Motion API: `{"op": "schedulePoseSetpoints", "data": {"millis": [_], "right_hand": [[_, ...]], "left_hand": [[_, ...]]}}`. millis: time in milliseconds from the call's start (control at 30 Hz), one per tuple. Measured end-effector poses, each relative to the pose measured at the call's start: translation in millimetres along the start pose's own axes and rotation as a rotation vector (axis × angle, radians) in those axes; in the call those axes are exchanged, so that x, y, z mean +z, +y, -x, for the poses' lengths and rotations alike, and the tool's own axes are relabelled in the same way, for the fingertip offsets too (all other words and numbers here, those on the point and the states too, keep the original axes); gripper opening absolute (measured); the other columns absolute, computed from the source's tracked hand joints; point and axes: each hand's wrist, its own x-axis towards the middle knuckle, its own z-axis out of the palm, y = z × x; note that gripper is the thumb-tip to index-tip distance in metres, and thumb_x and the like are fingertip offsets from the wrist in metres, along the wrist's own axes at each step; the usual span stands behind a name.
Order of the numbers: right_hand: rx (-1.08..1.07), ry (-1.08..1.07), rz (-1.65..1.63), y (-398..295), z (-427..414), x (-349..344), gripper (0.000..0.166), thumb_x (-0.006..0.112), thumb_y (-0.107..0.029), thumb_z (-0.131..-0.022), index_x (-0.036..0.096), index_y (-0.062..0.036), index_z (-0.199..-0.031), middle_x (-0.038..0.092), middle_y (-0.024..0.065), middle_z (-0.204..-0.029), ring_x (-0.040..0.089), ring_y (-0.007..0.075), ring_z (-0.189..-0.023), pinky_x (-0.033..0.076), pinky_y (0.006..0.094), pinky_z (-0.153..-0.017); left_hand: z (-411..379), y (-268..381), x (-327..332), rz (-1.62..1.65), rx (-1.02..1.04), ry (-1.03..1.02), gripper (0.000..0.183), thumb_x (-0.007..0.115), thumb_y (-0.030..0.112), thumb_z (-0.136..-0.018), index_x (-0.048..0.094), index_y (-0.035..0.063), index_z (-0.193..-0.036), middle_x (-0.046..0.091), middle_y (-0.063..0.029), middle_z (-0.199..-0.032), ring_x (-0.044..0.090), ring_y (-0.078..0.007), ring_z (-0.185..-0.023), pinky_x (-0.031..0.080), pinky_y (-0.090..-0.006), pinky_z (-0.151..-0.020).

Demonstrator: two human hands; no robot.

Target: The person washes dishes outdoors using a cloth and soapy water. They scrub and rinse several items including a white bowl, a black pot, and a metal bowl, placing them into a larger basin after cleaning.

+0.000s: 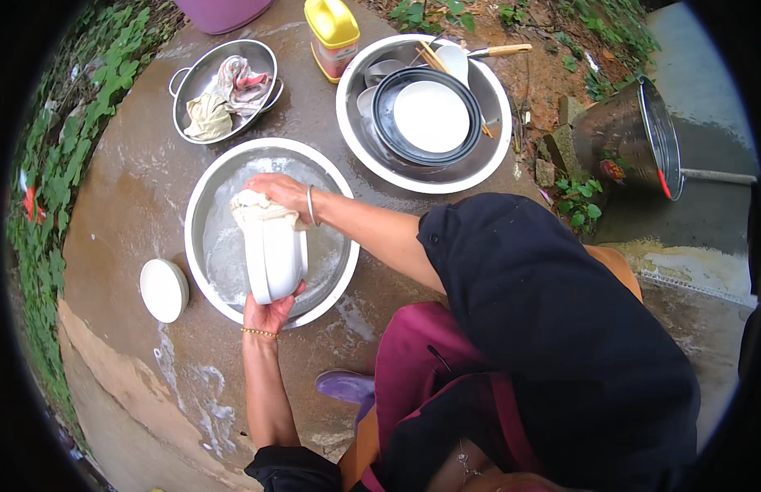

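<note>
My left hand (272, 312) grips the lower rim of a white bowl (277, 261), tilted on its side above a wide metal basin (195, 258) of cloudy, soapy water. My right hand (282, 194) presses a cream cloth (257, 209) against the bowl's upper edge; its fingertips are partly hidden by the cloth. Left of the basin, another white bowl (163, 290) sits on the wet concrete. Behind stands a two-handled metal pan (195, 74) with crumpled cloths (209, 117) in it. A second metal basin (417, 181) holds a dark round pan (386, 132), a white dish (431, 117), chopsticks and ladles.
A yellow-capped plastic container (334, 37) stands between the far vessels, near a purple tub (223, 12). At the right a metal bucket (614, 135) lies tipped beside broken bricks (562, 144). Green plants (48, 166) line the left edge of the concrete.
</note>
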Motion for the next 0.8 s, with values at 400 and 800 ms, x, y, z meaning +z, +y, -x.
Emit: {"op": "schedulePoseSetpoints", "data": {"millis": [400,800], "right_hand": [[0.261,-0.136,-0.930,64.0,23.1,-1.3,0.039,0.037,-0.031,-0.094,0.052,-0.0042,-0.118,0.061,0.0119,-0.110,0.062,0.0219,-0.096,0.053,0.0387,-0.081],[0.282,0.099,-0.384,39.3,33.2,5.0,0.022,0.046,-0.017,-0.090,0.057,-0.0057,-0.106,0.062,0.0056,-0.096,0.060,0.0181,-0.088,0.050,0.0373,-0.077]], "left_hand": [[-6.4,26.9,-12.3,-0.967,0.228,0.303,0.040,0.054,0.023,-0.088,0.050,-0.0042,-0.117,0.061,-0.0208,-0.102,0.064,-0.0240,-0.084,0.055,-0.0306,-0.066],[-25.4,43.5,5.0,-0.812,1.027,0.463,0.018,0.060,0.013,-0.084,0.063,-0.0017,-0.094,0.065,-0.0042,-0.081,0.056,-0.0093,-0.072,0.045,-0.0236,-0.065]]}}
